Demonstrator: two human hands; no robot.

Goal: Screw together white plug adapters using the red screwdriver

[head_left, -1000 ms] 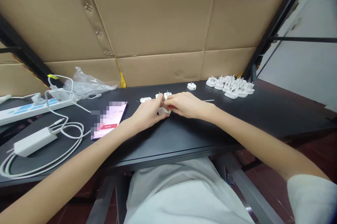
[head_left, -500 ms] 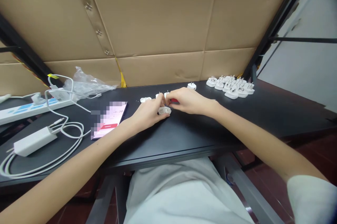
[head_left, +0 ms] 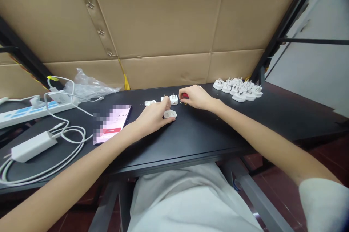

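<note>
My left hand (head_left: 153, 116) rests on the black table (head_left: 207, 134) with its fingers closed on a small white plug part (head_left: 170, 114). Farther back, my right hand (head_left: 196, 97) is closed around a small red object (head_left: 185, 96), of which only an end shows. Just beyond my left hand stand a white plug (head_left: 173, 99) with its prongs up and another white part (head_left: 150, 103). The two hands are apart.
A group of several white plugs (head_left: 239, 89) sits at the back right. A phone (head_left: 112, 123) lies left of my left hand. Farther left are a white charger (head_left: 32, 145) with coiled cable, a power strip (head_left: 29, 109) and a clear plastic bag (head_left: 87, 86). Cardboard walls the back.
My right hand has drawn away from the left, moving back and to the right with the red object. The left hand stays on the white plug part.
</note>
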